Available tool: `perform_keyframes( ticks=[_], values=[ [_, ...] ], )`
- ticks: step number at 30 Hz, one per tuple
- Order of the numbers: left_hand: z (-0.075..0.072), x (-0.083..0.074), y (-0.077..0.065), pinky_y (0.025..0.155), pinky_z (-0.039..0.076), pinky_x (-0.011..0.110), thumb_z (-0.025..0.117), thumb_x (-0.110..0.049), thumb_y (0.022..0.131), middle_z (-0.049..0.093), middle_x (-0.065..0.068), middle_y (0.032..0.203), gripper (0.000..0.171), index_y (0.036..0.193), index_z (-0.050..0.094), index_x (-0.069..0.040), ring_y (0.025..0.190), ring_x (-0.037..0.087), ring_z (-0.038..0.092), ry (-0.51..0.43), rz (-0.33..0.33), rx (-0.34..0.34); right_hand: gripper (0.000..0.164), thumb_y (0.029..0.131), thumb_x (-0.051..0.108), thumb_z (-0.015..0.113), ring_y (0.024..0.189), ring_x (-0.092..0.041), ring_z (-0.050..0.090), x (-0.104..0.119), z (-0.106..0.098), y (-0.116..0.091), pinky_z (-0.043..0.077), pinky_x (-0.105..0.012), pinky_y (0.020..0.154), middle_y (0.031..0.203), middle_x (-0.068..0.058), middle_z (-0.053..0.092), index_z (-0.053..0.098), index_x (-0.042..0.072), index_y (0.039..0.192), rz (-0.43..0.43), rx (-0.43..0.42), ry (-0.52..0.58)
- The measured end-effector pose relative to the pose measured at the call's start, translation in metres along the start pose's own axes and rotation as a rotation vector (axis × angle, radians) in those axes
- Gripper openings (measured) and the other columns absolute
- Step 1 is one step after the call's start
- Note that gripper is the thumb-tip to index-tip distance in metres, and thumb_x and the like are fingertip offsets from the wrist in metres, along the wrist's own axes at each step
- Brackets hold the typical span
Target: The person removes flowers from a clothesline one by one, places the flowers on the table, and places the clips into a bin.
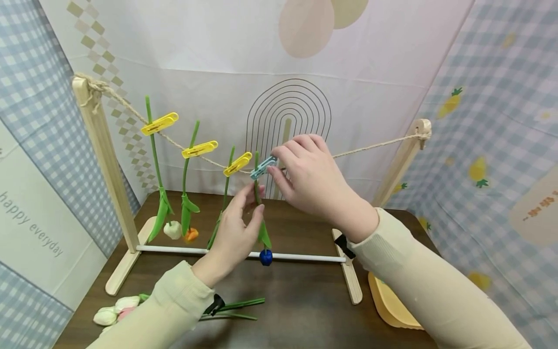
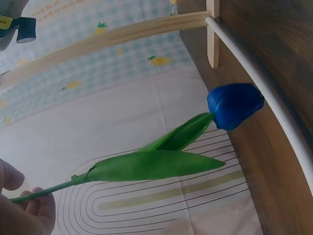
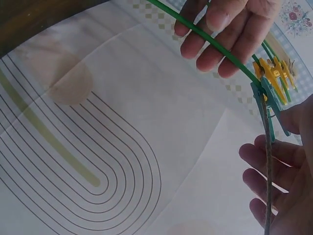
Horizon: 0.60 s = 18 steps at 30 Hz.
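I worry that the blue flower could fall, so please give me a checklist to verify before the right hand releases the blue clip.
1. Right hand pinches the blue clip: ok.
2. Clip sits where the rope and green stem meet: ok.
3. Clip's jaws bite both firmly: cannot tell.
4. Left hand is ready at the stem: ok, the stem lies against its fingers.
5. Blue flower hangs head-down: ok; whether it touches the white rod: cannot tell.
6. Three yellow clips hold their stems on the rope: ok.
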<state>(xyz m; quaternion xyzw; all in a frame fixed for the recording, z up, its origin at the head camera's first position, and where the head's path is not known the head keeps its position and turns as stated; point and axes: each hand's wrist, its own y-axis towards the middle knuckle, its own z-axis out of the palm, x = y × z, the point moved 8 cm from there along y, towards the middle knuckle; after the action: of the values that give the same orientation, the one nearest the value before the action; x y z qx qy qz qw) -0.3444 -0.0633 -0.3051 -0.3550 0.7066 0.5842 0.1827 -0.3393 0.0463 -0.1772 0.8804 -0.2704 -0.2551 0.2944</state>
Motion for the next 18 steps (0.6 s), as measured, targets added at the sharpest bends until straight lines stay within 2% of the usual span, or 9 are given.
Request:
perform_keyframes(
  ticks=[9,14,18],
  values=[
    [-0.0010,-0.0018,0.0000,0.086,0.052,0.031,0.054,-0.008,0.099,0.064,0.005,0.113,0.037,0.136,0.051,-0.009,0.102,0.012,0.062,0.004,0.031,-0.026,0.029,0.097,0.029,0.054,0.100,-0.029,0.054,0.0023,-0.0003,-0.0035,0.037,-0.045,0.096,0.096,-0.008,0.066,0.066,0.005,0.103,-0.013,-0.036,0.016],
    [-0.0016,-0.0029,0.0003,0.085,0.052,0.029,0.053,-0.004,0.099,0.065,0.005,0.111,0.037,0.135,0.053,-0.009,0.099,0.013,0.064,-0.045,0.057,-0.043,0.027,0.098,0.027,0.050,0.097,-0.029,0.055,0.0055,-0.0036,-0.0037,0.039,-0.044,0.093,0.091,-0.007,0.066,0.066,0.004,0.098,-0.035,-0.089,0.008],
    [-0.0016,-0.0023,0.0004,0.084,0.053,0.029,0.053,-0.001,0.098,0.066,0.005,0.111,0.038,0.135,0.054,-0.008,0.099,0.013,0.064,-0.040,0.047,-0.049,0.024,0.098,0.025,0.051,0.095,-0.029,0.055,0.0063,-0.0045,-0.0045,0.040,-0.044,0.093,0.088,-0.007,0.065,0.064,0.004,0.095,-0.038,-0.108,0.022]
  ],
)
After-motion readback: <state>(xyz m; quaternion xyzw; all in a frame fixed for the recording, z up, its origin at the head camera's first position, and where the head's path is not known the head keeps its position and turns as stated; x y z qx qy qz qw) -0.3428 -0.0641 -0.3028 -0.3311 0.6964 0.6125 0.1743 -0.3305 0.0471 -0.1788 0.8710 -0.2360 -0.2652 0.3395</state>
